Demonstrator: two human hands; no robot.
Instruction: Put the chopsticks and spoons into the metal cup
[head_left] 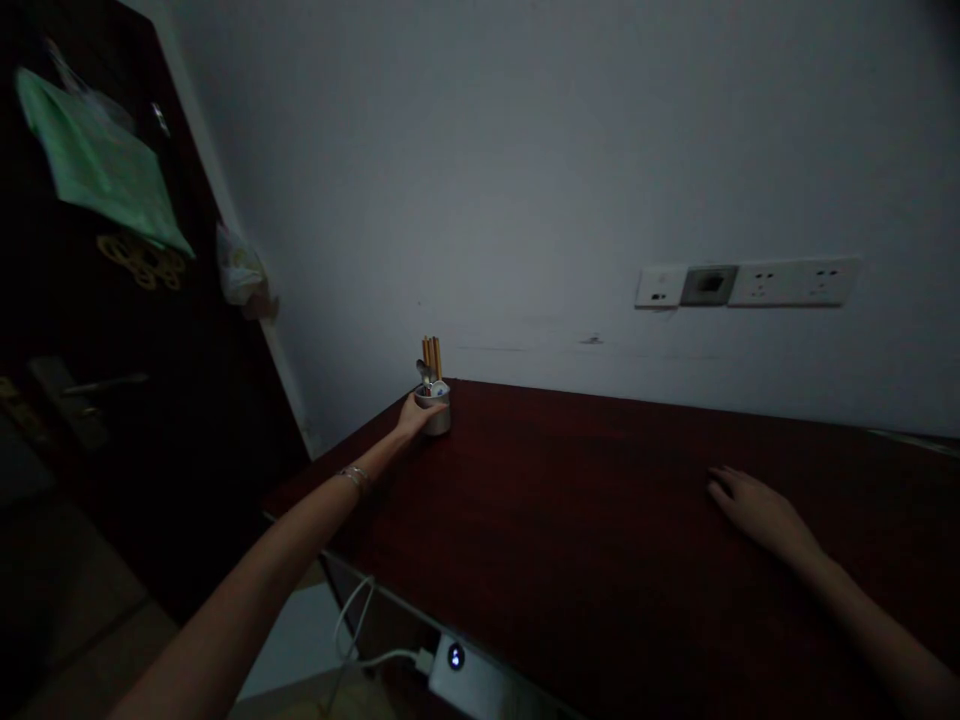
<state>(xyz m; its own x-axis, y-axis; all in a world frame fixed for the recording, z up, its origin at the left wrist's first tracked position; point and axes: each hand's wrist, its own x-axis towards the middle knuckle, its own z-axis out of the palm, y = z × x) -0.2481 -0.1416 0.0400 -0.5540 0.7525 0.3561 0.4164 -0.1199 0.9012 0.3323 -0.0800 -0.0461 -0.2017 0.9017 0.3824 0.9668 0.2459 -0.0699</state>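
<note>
At the far left corner of the dark red table, my left hand is wrapped round a pale utensil holder. Yellowish chopsticks stand upright in it, along with spoons and a white piece I cannot make out clearly. The holder appears to rest on the tabletop near the wall. Over on the right, my right hand lies on the table with its fingers stretched forward, holding nothing.
Sockets are set in the wall above the table. A white power strip with a lit switch and a plugged cable hangs at the table's front edge. To the left is a dark door with a green cloth.
</note>
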